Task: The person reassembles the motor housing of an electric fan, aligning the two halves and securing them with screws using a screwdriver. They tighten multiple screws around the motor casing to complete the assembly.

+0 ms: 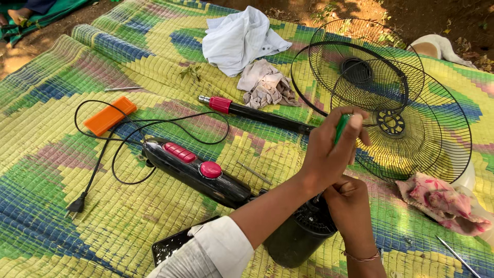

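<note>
Right hand (pixel 351 206) is closed in a fist on top of the black motor housing (pixel 301 234), bracing it upright on the woven mat (pixel 46 170) so it can't roll. Left hand (pixel 329 149) is clamped around the green screwdriver (pixel 341 127) handle just above, shaft pointing down into the housing top — tip hidden behind the fist. Housing looks like dark, glossy plastic with a ribbed vent cap. Just left, the black control stem with red buttons (pixel 198 172) lies flat, cord (pixel 128 139) looped beside it. Further out, the two wire fan guards (pixel 391 98) lie overlapped, out of the way — rags and an orange block (pixel 109 116) beyond.
</note>
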